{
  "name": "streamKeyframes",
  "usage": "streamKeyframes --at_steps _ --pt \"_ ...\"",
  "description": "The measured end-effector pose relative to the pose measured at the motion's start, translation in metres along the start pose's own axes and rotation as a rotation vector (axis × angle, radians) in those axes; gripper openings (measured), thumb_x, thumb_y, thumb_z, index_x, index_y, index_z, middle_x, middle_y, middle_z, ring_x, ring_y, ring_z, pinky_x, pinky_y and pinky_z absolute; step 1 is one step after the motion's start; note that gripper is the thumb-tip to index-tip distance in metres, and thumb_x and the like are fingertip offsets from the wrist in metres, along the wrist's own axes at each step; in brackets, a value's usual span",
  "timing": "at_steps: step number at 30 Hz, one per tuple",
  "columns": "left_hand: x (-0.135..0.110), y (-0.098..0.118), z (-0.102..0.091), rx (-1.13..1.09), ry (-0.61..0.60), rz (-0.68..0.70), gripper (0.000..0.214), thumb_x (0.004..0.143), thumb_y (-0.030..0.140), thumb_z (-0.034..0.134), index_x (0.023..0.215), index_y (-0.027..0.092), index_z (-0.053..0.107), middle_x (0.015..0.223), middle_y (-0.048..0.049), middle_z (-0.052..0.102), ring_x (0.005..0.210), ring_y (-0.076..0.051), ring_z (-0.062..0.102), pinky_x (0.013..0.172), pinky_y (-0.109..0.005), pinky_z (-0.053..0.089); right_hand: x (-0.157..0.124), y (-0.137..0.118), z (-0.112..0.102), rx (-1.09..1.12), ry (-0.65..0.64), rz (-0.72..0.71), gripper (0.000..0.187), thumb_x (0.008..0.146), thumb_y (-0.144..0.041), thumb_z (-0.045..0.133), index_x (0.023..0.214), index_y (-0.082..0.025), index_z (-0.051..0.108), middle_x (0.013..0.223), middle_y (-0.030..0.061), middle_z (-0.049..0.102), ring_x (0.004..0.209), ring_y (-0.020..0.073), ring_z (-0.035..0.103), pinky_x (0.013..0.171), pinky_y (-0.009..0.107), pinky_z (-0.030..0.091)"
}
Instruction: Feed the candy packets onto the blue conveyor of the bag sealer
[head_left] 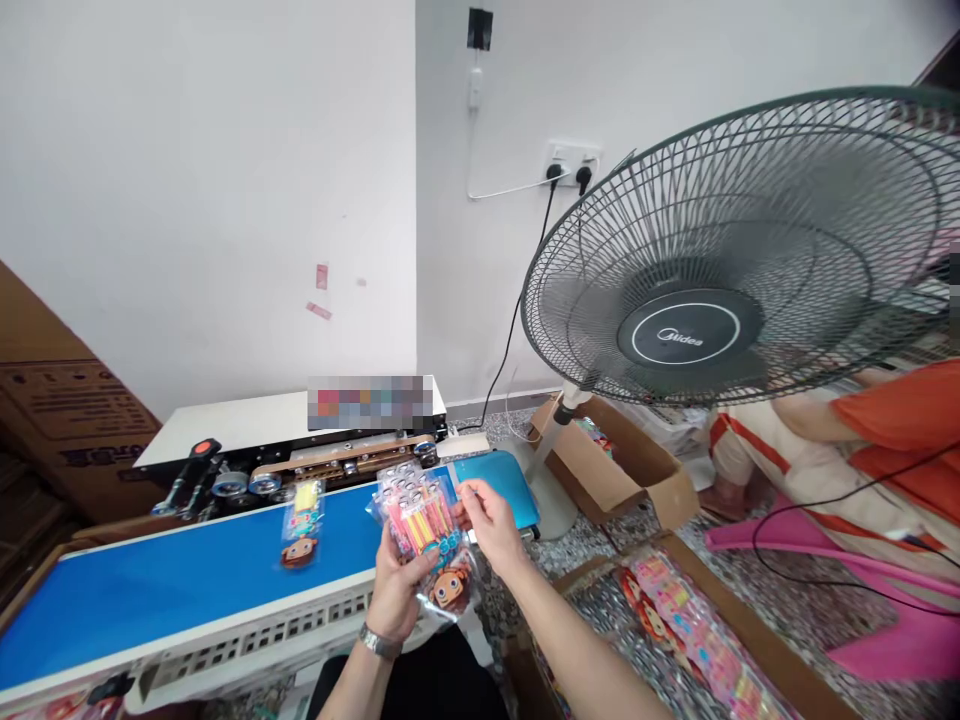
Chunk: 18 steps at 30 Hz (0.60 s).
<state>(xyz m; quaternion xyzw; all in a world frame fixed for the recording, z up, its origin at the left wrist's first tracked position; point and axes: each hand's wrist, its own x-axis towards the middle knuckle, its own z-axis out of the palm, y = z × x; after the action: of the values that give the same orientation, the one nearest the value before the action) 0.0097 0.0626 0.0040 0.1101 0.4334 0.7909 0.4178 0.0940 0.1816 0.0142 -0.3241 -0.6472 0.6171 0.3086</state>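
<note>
My left hand grips from below a clear cartoon-printed packet of colourful sticks, held over the near edge of the blue conveyor belt. My right hand pinches the packet's upper right corner. A second, similar packet lies flat on the belt to the left, under the sealing machine's head.
A large standing fan fills the right. Open cardboard boxes sit on the speckled floor, one holding several more packets. A person in orange sits at the far right near a pink chair. Brown cartons stand at left.
</note>
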Motion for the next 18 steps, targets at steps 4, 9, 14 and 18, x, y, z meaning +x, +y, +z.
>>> streamKeyframes --at_steps 4,9,14,18 --pt "0.0004 -0.0016 -0.0004 0.013 -0.013 0.002 0.067 0.057 0.013 0.077 0.116 0.021 0.047 0.105 -0.009 0.066 0.092 -0.026 0.064 0.082 -0.038 0.048 0.0005 0.0002 0.0001 -0.058 -0.053 -0.079 0.028 0.078 -0.047 0.055 0.081 -0.019 0.059 0.071 -0.0003 0.058 0.064 0.0137 0.054 0.059 0.023 0.042" --pt "0.0005 -0.0023 0.001 -0.017 -0.003 0.001 0.071 0.056 0.014 0.077 0.119 0.022 0.045 0.106 -0.0091 0.066 0.095 -0.027 0.063 0.085 -0.039 0.048 0.0011 0.0017 -0.0018 -0.169 0.045 -0.078 0.029 0.083 -0.049 0.047 0.079 -0.021 0.055 0.06 -0.0037 0.049 0.055 0.0121 0.045 0.052 0.022 0.035" --pt "0.0003 -0.0004 0.0012 -0.041 0.021 -0.012 0.067 0.056 0.012 0.077 0.115 0.02 0.047 0.106 -0.0104 0.066 0.094 -0.029 0.063 0.084 -0.042 0.049 -0.0012 0.0032 -0.0004 -0.047 0.037 -0.07 0.026 0.082 -0.047 0.049 0.085 -0.021 0.052 0.07 -0.0011 0.054 0.065 0.014 0.052 0.06 0.023 0.04" --pt "0.0004 -0.0007 -0.0001 -0.02 0.039 -0.005 0.066 0.055 0.014 0.078 0.113 0.02 0.048 0.104 -0.0103 0.067 0.093 -0.03 0.064 0.083 -0.043 0.049 -0.0014 0.0027 0.002 0.019 0.019 -0.064 0.027 0.077 -0.046 0.056 0.079 -0.02 0.053 0.073 0.0001 0.056 0.07 0.0154 0.054 0.065 0.025 0.043"
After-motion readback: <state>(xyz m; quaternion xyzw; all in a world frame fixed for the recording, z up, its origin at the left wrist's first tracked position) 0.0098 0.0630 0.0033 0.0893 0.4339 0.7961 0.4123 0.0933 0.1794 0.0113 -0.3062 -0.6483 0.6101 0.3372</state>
